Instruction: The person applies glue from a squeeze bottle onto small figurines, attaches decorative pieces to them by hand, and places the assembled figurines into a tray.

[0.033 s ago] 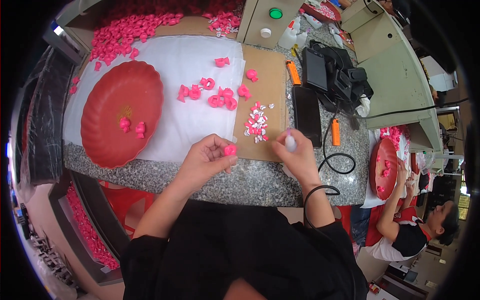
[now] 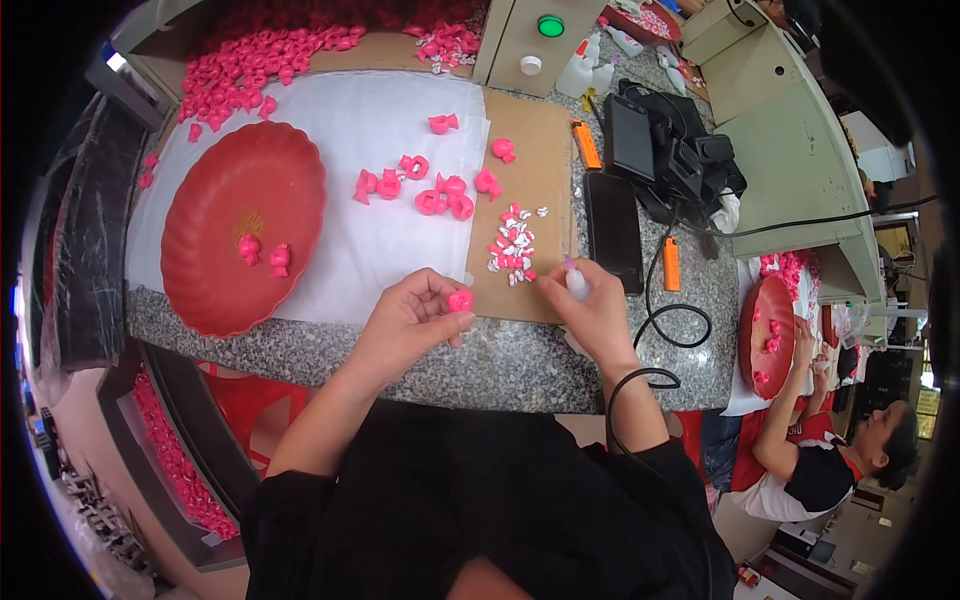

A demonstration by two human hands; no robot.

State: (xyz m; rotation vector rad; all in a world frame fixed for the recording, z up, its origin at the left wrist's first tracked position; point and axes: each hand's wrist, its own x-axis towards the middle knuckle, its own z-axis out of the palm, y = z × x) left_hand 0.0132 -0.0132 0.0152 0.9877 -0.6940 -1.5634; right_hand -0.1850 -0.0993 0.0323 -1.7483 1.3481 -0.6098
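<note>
Pinched between the fingertips of my left hand (image 2: 412, 318) is a small pink plastic figure piece (image 2: 460, 300), above the counter's front edge. My right hand (image 2: 598, 315) is closed round a small white squeeze bottle (image 2: 577, 284) with a purple tip pointing up. Just beyond that hand, a pile of small pink and white pieces (image 2: 514, 245) lies on a brown cardboard sheet (image 2: 540, 130). Several hollow pink figure pieces (image 2: 432, 203) are scattered over the white sheet (image 2: 350, 120) and the cardboard. To the left, a red scalloped tray (image 2: 215, 190) holds two pink figures (image 2: 280, 260).
A large heap of pink pieces (image 2: 240, 75) fills the back left. On the right are a dark phone (image 2: 614, 230), orange lighter-like objects (image 2: 671, 265), black devices with cables (image 2: 650, 140) and white bottles (image 2: 577, 75). Another person (image 2: 800, 465) works at the far right beside a red tray (image 2: 757, 350).
My right hand, with the bottle, has shifted slightly left toward the pile of small pieces. My left hand stays in place.
</note>
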